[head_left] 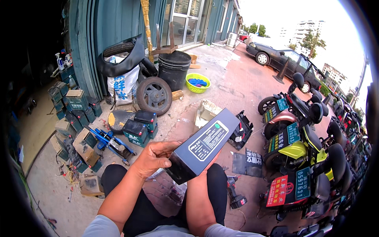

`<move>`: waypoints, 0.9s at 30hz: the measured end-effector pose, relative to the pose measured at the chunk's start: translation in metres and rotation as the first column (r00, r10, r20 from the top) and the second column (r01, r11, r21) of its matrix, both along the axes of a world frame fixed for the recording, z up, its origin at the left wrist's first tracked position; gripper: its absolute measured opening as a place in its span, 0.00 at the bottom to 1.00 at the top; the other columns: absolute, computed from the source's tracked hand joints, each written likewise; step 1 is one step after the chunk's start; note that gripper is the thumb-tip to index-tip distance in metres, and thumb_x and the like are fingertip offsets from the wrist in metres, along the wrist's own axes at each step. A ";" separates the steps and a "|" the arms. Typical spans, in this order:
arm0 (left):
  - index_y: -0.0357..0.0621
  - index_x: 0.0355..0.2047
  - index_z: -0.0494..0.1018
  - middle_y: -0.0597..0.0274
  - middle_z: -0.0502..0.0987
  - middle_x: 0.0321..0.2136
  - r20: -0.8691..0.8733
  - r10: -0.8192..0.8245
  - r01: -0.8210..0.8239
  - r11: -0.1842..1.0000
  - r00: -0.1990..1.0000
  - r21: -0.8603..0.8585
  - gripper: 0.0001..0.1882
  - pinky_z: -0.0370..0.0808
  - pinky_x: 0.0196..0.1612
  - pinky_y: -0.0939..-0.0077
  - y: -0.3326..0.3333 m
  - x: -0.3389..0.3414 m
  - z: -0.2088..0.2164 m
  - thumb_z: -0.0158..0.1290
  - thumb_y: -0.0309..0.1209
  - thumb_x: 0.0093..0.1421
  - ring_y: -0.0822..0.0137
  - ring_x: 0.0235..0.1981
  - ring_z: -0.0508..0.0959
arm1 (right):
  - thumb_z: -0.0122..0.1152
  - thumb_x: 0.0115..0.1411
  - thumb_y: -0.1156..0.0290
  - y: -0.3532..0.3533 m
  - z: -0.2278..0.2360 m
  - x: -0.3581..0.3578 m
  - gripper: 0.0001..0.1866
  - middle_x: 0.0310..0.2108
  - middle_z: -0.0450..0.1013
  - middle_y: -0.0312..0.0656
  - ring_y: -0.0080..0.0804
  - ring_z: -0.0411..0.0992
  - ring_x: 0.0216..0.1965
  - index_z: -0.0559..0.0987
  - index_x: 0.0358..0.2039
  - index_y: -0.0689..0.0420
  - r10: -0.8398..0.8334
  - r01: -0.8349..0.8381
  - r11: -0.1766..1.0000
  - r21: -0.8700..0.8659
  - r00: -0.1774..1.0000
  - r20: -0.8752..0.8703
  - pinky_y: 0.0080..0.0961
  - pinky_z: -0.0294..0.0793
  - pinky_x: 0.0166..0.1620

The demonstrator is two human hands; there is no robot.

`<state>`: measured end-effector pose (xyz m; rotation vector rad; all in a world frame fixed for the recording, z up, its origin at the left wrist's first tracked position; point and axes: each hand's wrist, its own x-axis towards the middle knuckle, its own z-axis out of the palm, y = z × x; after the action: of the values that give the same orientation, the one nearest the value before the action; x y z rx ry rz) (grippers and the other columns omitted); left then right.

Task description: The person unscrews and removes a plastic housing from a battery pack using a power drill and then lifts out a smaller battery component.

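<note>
A long, dark blue-grey battery pack point(203, 146) with a printed label on its upper side is held over my lap, tilted up toward the far right. My left hand point(158, 160) grips its near left end, thumb on the side. The right hand point(212, 162) supports it from underneath on the right; most of those fingers are hidden behind the pack. Beyond it on the ground lie a pale plastic housing point(209, 110) and a black plastic part point(241, 132). By my right knee rests a cordless drill point(235, 193).
To the left stand several batteries point(136, 132) and a blue floor jack point(112, 144). Farther back are a loose wheel point(154, 96), a black bucket point(173, 69) and a green basin point(198, 83). Parked scooters point(294, 154) line the right side, and a dark car point(284, 59) stands behind.
</note>
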<state>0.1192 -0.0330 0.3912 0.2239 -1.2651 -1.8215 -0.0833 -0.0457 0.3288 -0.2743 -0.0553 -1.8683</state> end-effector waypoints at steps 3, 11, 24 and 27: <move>0.33 0.65 0.74 0.52 0.80 0.62 0.076 0.014 -0.016 1.000 0.997 0.026 0.48 0.70 0.70 0.64 0.009 -0.004 0.013 0.80 0.43 0.48 0.61 0.63 0.79 | 0.49 0.73 0.36 0.003 0.010 0.002 0.35 0.57 0.79 0.40 0.40 0.80 0.55 0.76 0.65 0.51 -0.011 0.011 1.000 0.001 0.999 0.053 0.44 0.83 0.57; 0.31 0.71 0.65 0.54 0.77 0.63 0.162 -0.013 0.003 0.998 0.987 0.061 0.62 0.69 0.69 0.63 0.009 -0.013 0.016 0.75 0.63 0.49 0.61 0.65 0.76 | 0.47 0.74 0.36 -0.001 -0.001 -0.010 0.36 0.62 0.76 0.41 0.40 0.77 0.59 0.72 0.69 0.51 -0.182 0.182 0.983 0.008 0.983 0.029 0.42 0.81 0.60; 0.54 0.73 0.65 0.61 0.75 0.67 0.034 0.012 -0.026 0.905 0.999 0.425 0.54 0.77 0.63 0.50 0.015 -0.031 -0.013 0.42 0.80 0.61 0.60 0.64 0.77 | 0.51 0.71 0.30 0.021 0.042 -0.017 0.43 0.72 0.66 0.40 0.44 0.66 0.70 0.66 0.74 0.47 -0.380 0.381 0.925 0.007 0.924 -0.038 0.48 0.66 0.71; 0.50 0.63 0.77 0.62 0.80 0.62 -0.127 0.114 -0.006 0.770 0.985 0.638 0.32 0.75 0.65 0.51 0.015 -0.032 -0.029 0.56 0.58 0.69 0.59 0.61 0.78 | 0.52 0.70 0.29 0.022 0.049 -0.007 0.44 0.73 0.66 0.39 0.44 0.66 0.71 0.66 0.75 0.45 -0.402 0.402 0.915 -0.024 0.910 -0.099 0.48 0.64 0.73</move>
<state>0.0867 -0.0182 0.3625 0.4734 -0.4760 -2.1115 -0.0900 -0.0237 0.3783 -0.4067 0.0745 -2.2615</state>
